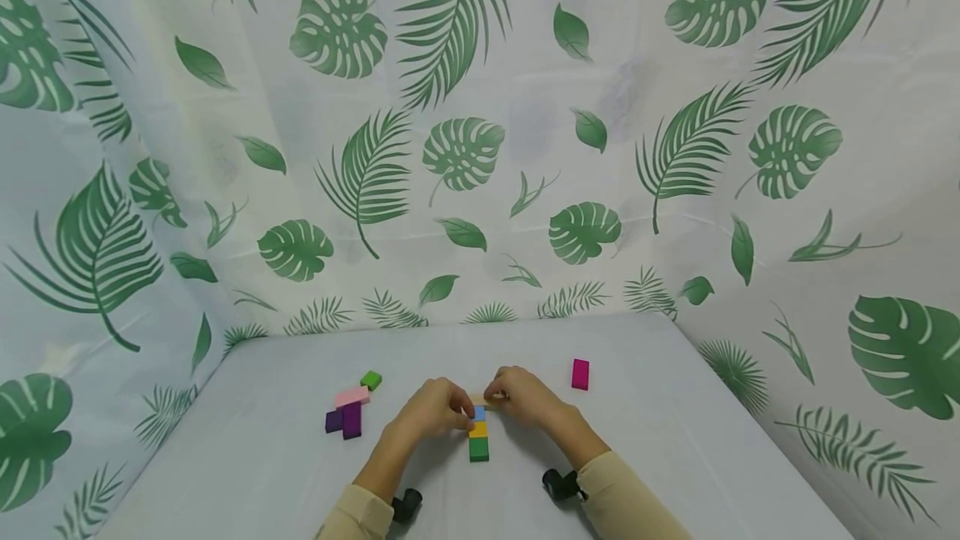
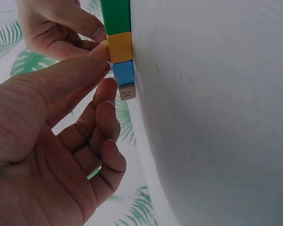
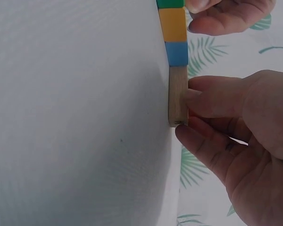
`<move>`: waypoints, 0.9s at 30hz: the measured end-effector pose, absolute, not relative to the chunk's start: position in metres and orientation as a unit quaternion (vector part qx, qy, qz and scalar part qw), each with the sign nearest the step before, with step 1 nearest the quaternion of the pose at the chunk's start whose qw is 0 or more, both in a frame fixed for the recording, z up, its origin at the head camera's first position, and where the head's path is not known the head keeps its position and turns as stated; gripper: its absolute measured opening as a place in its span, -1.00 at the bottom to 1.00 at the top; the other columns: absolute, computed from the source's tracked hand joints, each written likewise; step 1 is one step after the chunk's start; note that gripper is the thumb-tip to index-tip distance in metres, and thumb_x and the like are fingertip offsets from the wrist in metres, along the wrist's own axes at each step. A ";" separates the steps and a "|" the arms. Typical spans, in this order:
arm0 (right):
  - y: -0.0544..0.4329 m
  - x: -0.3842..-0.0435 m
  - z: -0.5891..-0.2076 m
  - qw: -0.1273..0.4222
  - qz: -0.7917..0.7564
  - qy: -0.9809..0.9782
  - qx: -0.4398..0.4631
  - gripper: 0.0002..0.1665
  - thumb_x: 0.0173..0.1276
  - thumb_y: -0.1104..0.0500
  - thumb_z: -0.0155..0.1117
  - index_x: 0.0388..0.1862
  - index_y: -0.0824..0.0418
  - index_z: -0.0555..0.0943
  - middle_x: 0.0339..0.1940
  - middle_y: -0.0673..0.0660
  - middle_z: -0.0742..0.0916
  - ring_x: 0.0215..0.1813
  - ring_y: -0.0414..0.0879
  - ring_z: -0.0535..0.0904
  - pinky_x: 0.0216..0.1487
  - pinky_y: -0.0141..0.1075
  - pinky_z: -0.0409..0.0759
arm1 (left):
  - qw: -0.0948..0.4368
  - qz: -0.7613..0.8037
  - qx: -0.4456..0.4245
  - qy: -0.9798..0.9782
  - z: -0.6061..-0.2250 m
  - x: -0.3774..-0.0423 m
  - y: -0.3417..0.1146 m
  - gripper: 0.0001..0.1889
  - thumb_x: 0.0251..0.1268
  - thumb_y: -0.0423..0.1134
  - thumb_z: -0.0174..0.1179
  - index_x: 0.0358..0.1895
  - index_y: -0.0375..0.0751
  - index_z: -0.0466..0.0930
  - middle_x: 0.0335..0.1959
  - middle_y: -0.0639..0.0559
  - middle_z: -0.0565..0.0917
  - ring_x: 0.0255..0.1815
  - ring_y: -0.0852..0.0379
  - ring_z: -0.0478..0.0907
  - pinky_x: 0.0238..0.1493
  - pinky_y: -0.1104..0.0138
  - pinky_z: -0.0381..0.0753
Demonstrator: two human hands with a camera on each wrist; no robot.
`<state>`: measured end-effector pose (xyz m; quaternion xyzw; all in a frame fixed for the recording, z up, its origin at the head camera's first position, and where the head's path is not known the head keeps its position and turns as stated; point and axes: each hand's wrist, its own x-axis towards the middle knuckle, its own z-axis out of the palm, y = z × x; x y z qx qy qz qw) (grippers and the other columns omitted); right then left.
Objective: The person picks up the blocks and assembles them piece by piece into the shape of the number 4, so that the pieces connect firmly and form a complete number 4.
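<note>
Screened-off booth, leaf-print cloth on three sides, plain pale tabletop

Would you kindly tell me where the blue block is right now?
In the head view, the blue block sits just right of the left hand, between the yellow block and the plain wooden block.

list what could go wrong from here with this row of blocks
The right hand pinches the wooden block close beside the blue block, so a slight push or twist might knock the blue one out of line.

The left hand has its thumb at the side of the yellow block; pressing too hard could slide it sideways and open a gap next to the green block.
</note>
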<state>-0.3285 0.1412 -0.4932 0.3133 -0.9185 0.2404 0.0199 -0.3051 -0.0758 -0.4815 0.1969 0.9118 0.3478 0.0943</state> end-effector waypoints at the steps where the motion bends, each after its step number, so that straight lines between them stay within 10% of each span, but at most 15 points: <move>1: 0.141 -0.329 -0.493 0.020 0.240 -0.918 0.314 -0.83 0.37 0.35 0.42 -0.11 0.24 0.84 -0.20 0.07 0.80 -0.10 -0.07 0.68 0.04 -0.15 0.69 | 0.094 0.347 0.197 0.912 -0.481 -0.305 -0.076 -0.93 0.17 -0.25 0.54 -0.35 -0.06 0.81 -0.45 0.19 0.74 -0.39 0.15 0.55 -0.35 0.29 0.53; 27: 0.141 -0.328 -0.494 0.025 0.235 -0.918 0.318 -0.81 0.35 0.40 0.40 -0.12 0.25 0.84 -0.20 0.06 0.80 -0.09 -0.06 0.70 0.07 -0.13 0.70 | 0.099 0.349 0.193 0.912 -0.481 -0.306 -0.076 -0.94 0.18 -0.26 0.53 -0.35 -0.06 0.82 -0.42 0.19 0.73 -0.38 0.14 0.50 -0.35 0.29 0.48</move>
